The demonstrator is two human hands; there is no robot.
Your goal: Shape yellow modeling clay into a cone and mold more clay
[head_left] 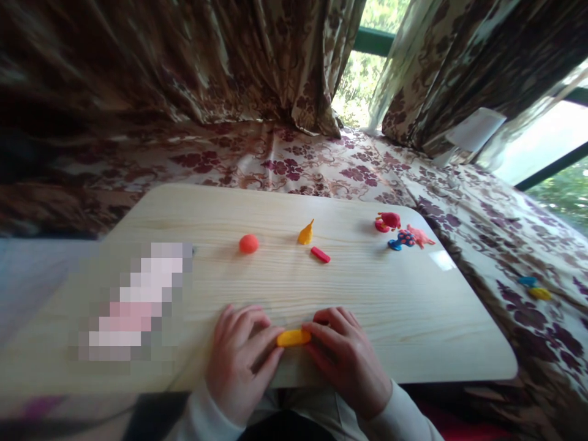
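Note:
A short yellow bar of modelling clay (294,337) lies level near the front edge of the table, pinched at both ends. My left hand (245,358) grips its left end between thumb and index finger. On the right end, the fingertips of my right hand (344,355) close in the same way. Farther back are a yellow pointed clay piece (305,234), a small red clay bar (320,255) and an orange clay ball (248,244), all apart from my hands.
Small clay figures stand at the table's back right: a red one (389,220), a blue spotted one (404,239) and a pink one (420,236). A pixelated patch (138,294) covers something at left. Blue and yellow pieces (540,294) lie on the flowered cloth beyond the table (413,331).

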